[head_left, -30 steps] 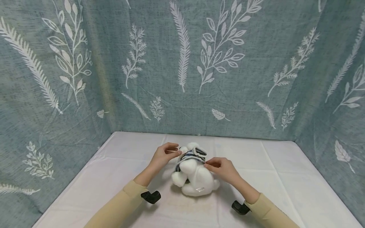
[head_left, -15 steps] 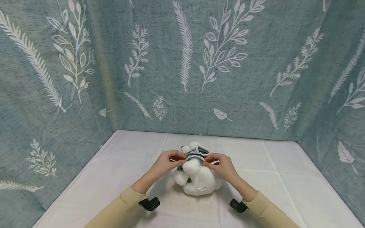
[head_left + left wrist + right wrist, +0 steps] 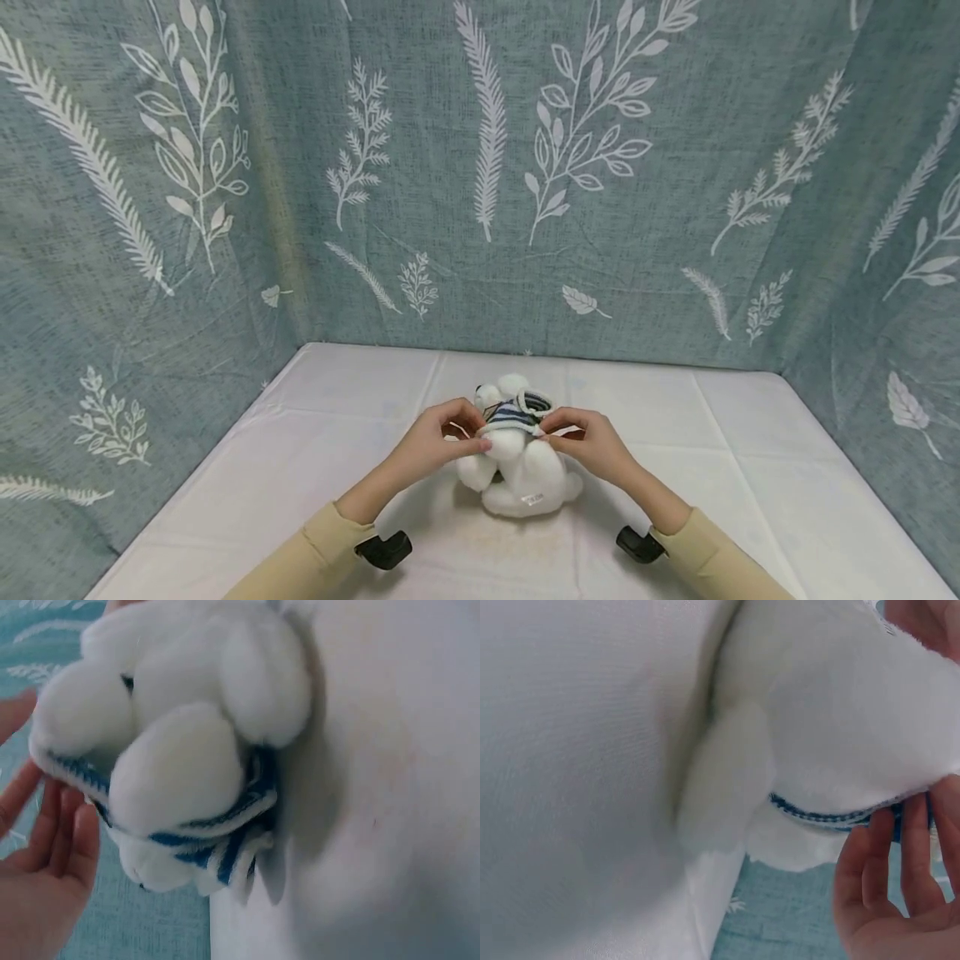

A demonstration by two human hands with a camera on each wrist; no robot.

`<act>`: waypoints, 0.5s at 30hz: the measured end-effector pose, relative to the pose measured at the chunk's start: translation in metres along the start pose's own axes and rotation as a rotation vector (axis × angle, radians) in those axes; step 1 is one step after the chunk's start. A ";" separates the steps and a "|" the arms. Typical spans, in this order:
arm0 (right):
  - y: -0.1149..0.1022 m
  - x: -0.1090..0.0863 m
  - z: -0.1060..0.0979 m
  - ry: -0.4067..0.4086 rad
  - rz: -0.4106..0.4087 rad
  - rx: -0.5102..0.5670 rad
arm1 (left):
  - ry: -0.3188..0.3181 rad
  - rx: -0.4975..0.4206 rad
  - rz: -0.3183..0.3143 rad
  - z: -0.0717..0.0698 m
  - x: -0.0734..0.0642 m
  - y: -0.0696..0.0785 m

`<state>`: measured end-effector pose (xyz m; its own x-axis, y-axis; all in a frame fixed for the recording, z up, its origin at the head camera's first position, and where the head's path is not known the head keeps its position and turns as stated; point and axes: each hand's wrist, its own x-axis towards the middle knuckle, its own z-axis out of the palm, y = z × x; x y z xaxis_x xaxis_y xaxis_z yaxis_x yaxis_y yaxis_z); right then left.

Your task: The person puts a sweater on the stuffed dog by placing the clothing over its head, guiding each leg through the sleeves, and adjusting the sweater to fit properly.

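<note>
A white plush toy point(image 3: 543, 475) in a blue-and-white striped knit sweater point(image 3: 512, 417) sits on the table, its back and a small label towards me. My left hand point(image 3: 438, 437) is at the sweater's left hem, index finger at the white trim and thumb lower against the plush; the left wrist view shows its fingers point(image 3: 21, 796) right at the knit edge. My right hand point(image 3: 592, 446) pinches the hem on the right side. In the right wrist view, its fingertips point(image 3: 913, 817) lie at the blue knit band point(image 3: 825, 817). The toy's face is hidden.
A white cloth point(image 3: 720, 492) covers the table under the toy. Blue-green curtains point(image 3: 442, 183) with white leaf prints stand behind and at both sides. A black wrist camera point(image 3: 384, 550) sits under the left sleeve, another point(image 3: 639, 544) under the right.
Both hands came inward to the sweater's hem from further apart. Since half a second ago, the left thumb has shifted down and the hem looks lower and wider between the hands.
</note>
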<state>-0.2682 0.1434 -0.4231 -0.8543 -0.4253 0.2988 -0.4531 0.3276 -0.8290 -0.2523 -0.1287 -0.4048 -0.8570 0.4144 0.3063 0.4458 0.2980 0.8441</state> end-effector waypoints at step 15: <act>0.008 -0.003 0.011 0.049 0.063 0.008 | 0.234 0.121 -0.004 0.018 0.009 -0.002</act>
<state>-0.2665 0.1375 -0.4356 -0.8926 -0.3620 0.2686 -0.3963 0.3460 -0.8504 -0.2566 -0.1099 -0.4116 -0.8891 0.2072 0.4082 0.4578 0.4054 0.7912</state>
